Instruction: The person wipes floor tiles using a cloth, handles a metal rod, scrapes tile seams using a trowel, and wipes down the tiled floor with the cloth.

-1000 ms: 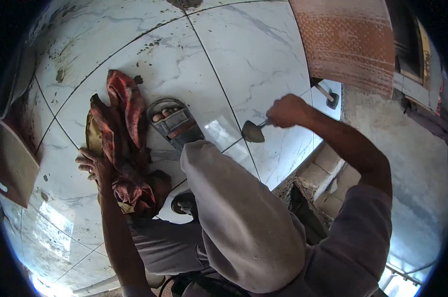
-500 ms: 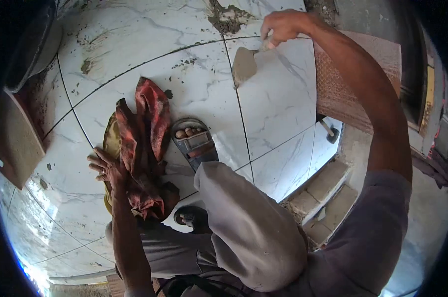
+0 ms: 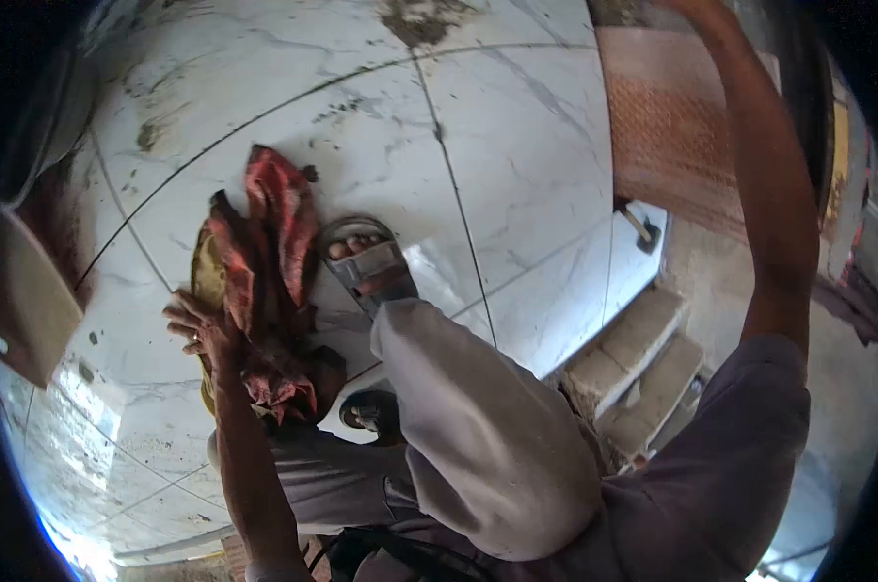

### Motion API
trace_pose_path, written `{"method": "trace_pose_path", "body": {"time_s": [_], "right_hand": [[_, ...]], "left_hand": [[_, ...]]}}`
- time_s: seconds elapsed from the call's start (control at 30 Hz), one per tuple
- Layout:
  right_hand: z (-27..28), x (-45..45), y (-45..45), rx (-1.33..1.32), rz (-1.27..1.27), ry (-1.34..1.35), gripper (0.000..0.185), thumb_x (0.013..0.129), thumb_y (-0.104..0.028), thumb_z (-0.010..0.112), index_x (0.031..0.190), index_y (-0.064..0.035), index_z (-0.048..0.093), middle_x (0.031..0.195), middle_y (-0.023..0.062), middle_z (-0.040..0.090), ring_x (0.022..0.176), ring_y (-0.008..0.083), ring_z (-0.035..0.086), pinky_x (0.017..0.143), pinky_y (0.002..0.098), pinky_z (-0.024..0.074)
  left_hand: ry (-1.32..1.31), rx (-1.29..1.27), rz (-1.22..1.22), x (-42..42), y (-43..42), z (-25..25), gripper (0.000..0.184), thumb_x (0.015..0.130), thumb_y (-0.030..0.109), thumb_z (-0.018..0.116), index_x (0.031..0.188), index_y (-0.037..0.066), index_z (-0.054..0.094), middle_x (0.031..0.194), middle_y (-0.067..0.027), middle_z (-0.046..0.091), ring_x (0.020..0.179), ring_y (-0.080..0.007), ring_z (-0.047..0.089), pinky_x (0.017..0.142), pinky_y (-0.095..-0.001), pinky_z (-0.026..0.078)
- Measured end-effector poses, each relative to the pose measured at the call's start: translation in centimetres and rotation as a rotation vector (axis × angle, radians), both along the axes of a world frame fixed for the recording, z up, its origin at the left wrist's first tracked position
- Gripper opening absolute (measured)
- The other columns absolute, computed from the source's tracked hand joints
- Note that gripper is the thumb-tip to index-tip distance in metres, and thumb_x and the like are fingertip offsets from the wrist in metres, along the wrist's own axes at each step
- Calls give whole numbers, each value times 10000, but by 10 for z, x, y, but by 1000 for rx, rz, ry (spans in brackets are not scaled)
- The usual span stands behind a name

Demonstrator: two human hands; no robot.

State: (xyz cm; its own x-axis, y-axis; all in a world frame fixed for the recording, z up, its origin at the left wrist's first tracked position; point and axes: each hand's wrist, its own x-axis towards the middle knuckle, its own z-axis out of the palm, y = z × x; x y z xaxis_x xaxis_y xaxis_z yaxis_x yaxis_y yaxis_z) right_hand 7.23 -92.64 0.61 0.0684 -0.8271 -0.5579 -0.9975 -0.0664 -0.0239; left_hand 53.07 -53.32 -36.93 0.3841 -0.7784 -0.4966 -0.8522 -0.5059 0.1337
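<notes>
My left hand [image 3: 204, 330] rests with its fingers spread on the white marbled floor tiles [image 3: 361, 145], against the edge of a yellowish cloth [image 3: 209, 272]. A crumpled red cloth [image 3: 288, 199] lies just beside it, between that hand and my sandalled foot [image 3: 369, 260]. My right arm reaches up to the top right, and the hand there is cut off by the frame's edge. The trowel is out of view.
A brown textured board [image 3: 671, 121] lies at the right, with a mallet [image 3: 640, 228] below it. Brick steps [image 3: 633, 335] drop beside the tiles. Another board [image 3: 31, 296] stands at the left. Mortar [image 3: 424, 19] smears the floor at the top.
My right hand has moved from the middle of the tiles up and right, out of the frame, along with the trowel. My left hand stays beside the cloths.
</notes>
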Motion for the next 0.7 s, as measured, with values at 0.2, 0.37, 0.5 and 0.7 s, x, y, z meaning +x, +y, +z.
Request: {"method": "trace_pose_path", "body": {"time_s": [0.2,0.37,0.5,0.7], "right_hand": [[-56,-91,225,387,-88,28,400,891,-210,617,1259,-103,502,971,162,626,871,236,625,763,367,487],[-104,-203,439,184,-865,75,433,919,-365,534,1257,-95,508,847,144,641,712,285,630,626,383,508],[-140,-260,509,-93,-1264,205,476,892,-416,549,1253,-107,549,801,142,665,606,228,626,559,371,518],[-195,-330,503,-224,-1345,139,324,946,-382,436,919,-82,554,539,44,538,392,166,525,361,332,429]], "left_hand": [[-79,-79,21,3,0,-12,1096,740,825,405,1509,191,-51,1523,-273,-149,1382,-537,-74,982,-767,101],[-83,-68,31,-2,-8,-6,1068,758,827,363,1506,197,-67,1521,-280,-140,1388,-528,-52,998,-750,132],[-160,31,26,10,-3,-23,1090,740,846,368,1502,216,-92,1523,-266,-156,1396,-508,-59,1004,-743,143],[-401,-36,-58,36,12,-71,1064,744,832,389,1501,257,-88,1543,-215,-148,1413,-470,-60,1012,-732,155]]}}
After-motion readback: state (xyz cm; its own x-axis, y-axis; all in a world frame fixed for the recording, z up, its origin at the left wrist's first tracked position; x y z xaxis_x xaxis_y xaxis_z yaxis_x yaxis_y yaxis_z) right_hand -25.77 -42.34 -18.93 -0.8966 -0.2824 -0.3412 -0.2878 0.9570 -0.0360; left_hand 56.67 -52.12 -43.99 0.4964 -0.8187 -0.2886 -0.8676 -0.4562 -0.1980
